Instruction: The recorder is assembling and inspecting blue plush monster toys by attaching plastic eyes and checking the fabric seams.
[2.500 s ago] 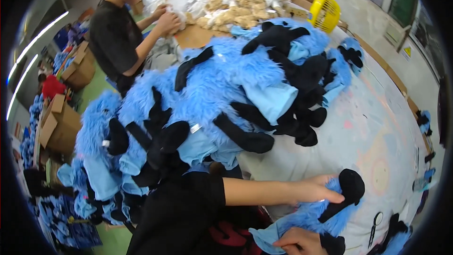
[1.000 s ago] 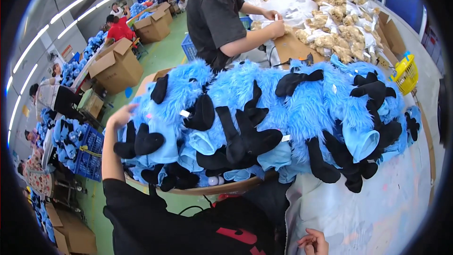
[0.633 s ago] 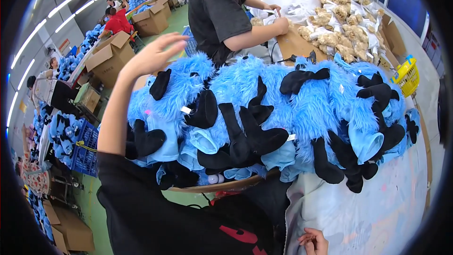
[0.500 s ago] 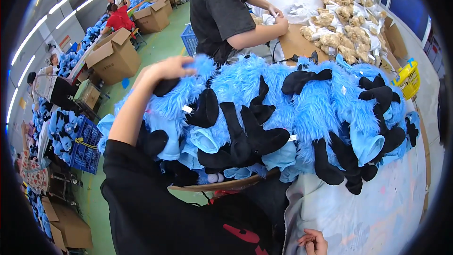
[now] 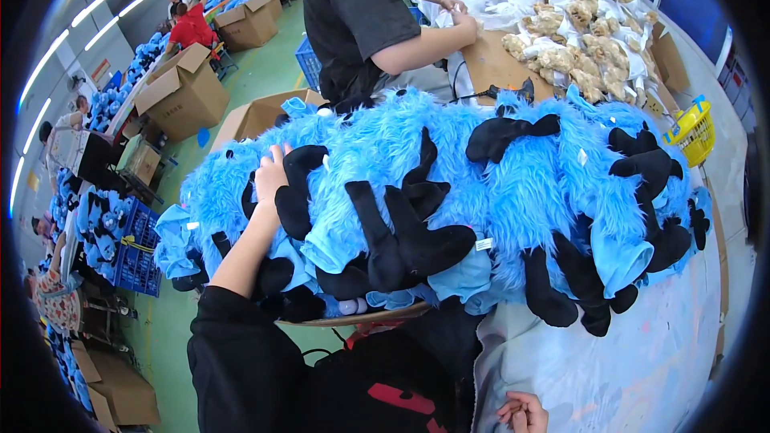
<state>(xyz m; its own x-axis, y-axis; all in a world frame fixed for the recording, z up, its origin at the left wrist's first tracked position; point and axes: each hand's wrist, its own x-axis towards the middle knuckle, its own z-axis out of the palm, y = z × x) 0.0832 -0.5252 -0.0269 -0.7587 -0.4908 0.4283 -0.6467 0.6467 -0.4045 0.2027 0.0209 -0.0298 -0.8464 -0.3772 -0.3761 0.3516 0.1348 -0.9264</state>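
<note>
A heap of shaggy blue plush toys (image 5: 449,160) with black limbs and pale blue cloth parts spreads across the middle. On its left part lies my left hand (image 5: 271,180), fingers stretched over the blue fur beside a black padded limb (image 5: 305,162). Its fingers look extended, pressing on the plush rather than wrapped round it. Low in the picture, my right hand (image 5: 523,413) rests with loosely curled fingers on the pale sheet (image 5: 593,369), and nothing shows in it. Small white tags (image 5: 484,244) stick out from some toys.
Across the heap a person in a dark shirt (image 5: 353,24) handles something white beside tan plush pieces (image 5: 589,40). A yellow basket (image 5: 691,132) stands at right. Cardboard boxes (image 5: 180,96), an open carton (image 5: 261,116) and a blue crate (image 5: 136,248) stand at left.
My left hand has come down from the heap's far left edge onto its nearer fur. Plush at the left end lies differently, and an open carton behind it now shows. My right hand stays low.
</note>
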